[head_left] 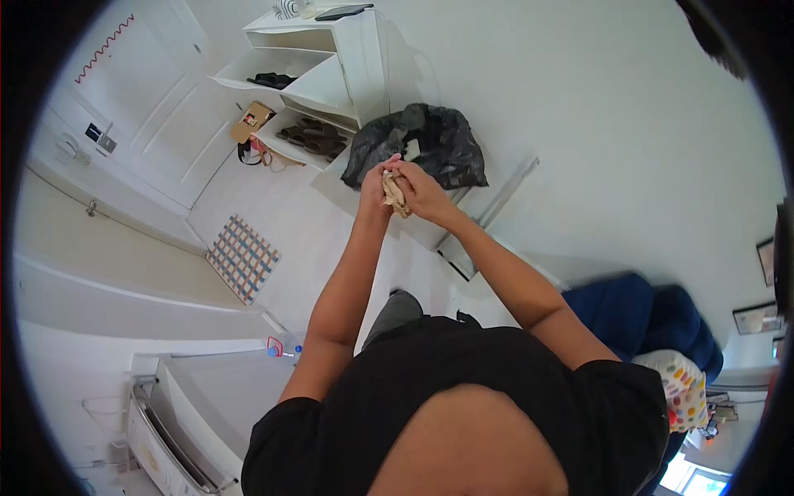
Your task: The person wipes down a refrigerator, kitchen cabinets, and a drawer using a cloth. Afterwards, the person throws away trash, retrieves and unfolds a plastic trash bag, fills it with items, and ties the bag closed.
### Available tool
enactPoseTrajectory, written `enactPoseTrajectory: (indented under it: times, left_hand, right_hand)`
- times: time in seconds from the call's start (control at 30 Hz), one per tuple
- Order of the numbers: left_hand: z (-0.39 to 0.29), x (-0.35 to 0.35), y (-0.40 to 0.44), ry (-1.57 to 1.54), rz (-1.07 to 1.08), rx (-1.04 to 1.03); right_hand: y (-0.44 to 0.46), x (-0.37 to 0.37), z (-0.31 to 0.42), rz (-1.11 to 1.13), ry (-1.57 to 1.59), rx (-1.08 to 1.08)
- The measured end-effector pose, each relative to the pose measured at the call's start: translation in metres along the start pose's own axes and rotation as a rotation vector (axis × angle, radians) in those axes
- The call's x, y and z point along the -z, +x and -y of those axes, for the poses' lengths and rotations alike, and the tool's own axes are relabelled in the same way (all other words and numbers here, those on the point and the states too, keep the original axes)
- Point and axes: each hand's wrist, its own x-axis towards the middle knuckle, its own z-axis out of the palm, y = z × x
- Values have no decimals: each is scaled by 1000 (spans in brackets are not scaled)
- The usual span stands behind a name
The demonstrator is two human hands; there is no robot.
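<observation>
The left hand [375,188] and right hand [423,195] partly hide the crumpled tan paper [395,197]. The top edge crops a black-and-white striped object [286,8]; the dark shape [716,41] at upper right is unidentifiable.

a checkered mat [244,258] lies on the floor [289,215], shoes [313,139] in a white cabinet [364,62].

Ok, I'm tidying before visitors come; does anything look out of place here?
Yes: the white shoe cabinet has two tilt-out compartments hanging open, with dark brown shoes exposed, which looks untidy. The bulky black plastic bag beside it may look stray too. I see no spill.
</observation>
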Motion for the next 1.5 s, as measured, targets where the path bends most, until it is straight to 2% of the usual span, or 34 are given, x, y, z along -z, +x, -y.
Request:
enactPoseTrajectory:
  times: [0.03,0.1,0.13,0.17,0.23,0.27,0.3,0.37,0.4,0.43,0.5,0.57,0.6,0.63,0.7,0.73,0.77,0.8,0.83,0.87,0.9,0.93,1.0,1.03,1.07,1.1,1.17,1.2,1.27,1.3,1.37,1.4,1.47,1.5]
  left_hand:
    - [-6,7,28,1,-4,-1]
    - [-18,29,82,88,-66,60]
    - [-28,31,101,83,66,168]
    - [-29,34,116,88,59,188]
    - [-30,23,146,283,-245,157]
    - [-27,58,189,307,-279,296]
    - [-23,72,209,302,-289,321]
    - [-24,94,247,198,-312,430]
    - [-24,107,268,208,-231,388]
    - [-29,99,274,206,-236,406]
    - [-41,64,280,161,-358,397]
    - [-35,65,304,113,-348,360]
    - [-32,55,307,140,-439,254]
    - [-33,42,306,167,-530,146]
    - [-37,26,293,170,-565,196]
    - [-36,19,285,221,-523,159]
    - [-37,16,282,271,-482,117]
    - [-11,65,315,495,-403,-33]
    - [14,112,347,740,-354,-203]
    - [36,155,377,955,-340,-381]
    - [41,158,388,952,-344,-380]
    - [46,158,396,792,-343,-226]
    - [58,155,405,466,-333,71]
    - [61,153,408,300,-322,211]
    - [62,153,407,134,-308,348]
    - [34,107,379,320,-329,414]
    - [-37,-14,303,685,-343,569]
    - [-42,-23,293,683,-347,559]
    - [-56,-32,277,1654,101,259]
    - [-63,-43,257,1953,117,-73]
    - [-61,-13,269,2052,238,-401]
    - [-64,-15,263,2063,188,-413]
    - [-67,-32,238,2075,70,-498]
    - [-62,-42,215,2037,-73,-658]
  right_hand:
    - [18,-2,-21,1,4,-1]
    - [54,-9,-57,190,-15,-165]
    - [73,-7,-74,272,25,-245]
    - [82,-11,-86,262,31,-264]
    - [110,-10,-109,217,367,-667]
    - [119,-17,-142,247,402,-699]
    - [127,-15,-156,245,405,-726]
    - [146,-9,-186,314,601,-986]
    - [152,-4,-205,351,718,-949]
    - [157,2,-211,343,721,-966]
    - [169,19,-215,253,205,-701]
    - [179,38,-230,300,-185,-441]
    - [178,47,-223,301,-343,-654]
    - [175,56,-233,279,-437,-554]
    - [171,79,-218,406,-764,-454]
    - [171,90,-200,411,-767,-459]
    - [170,98,-181,562,-986,-450]
    - [170,105,-173,713,-1203,-432]
    - [166,112,-183,715,-1203,-429]
    - [159,122,-202,589,-987,-546]
    - [155,131,-215,462,-769,-654]
    - [157,140,-218,467,-769,-652]
    - [168,157,-213,137,-821,-202]
    - [180,165,-204,140,-817,-197]
    - [195,173,-191,41,-795,-113]
    - [207,179,-178,-59,-770,-30]
    - [218,186,-158,-74,-641,-77]
    - [221,187,-153,-84,-518,-122]
    - [212,197,-167,-30,-611,-120]
    - [216,201,-175,18,-709,-119]
    - [215,195,-161,-37,-602,-178]
    - [214,194,-160,-25,-577,-144]
    - [211,196,-162,174,-626,-364]
    - [206,195,-161,188,-611,-326]
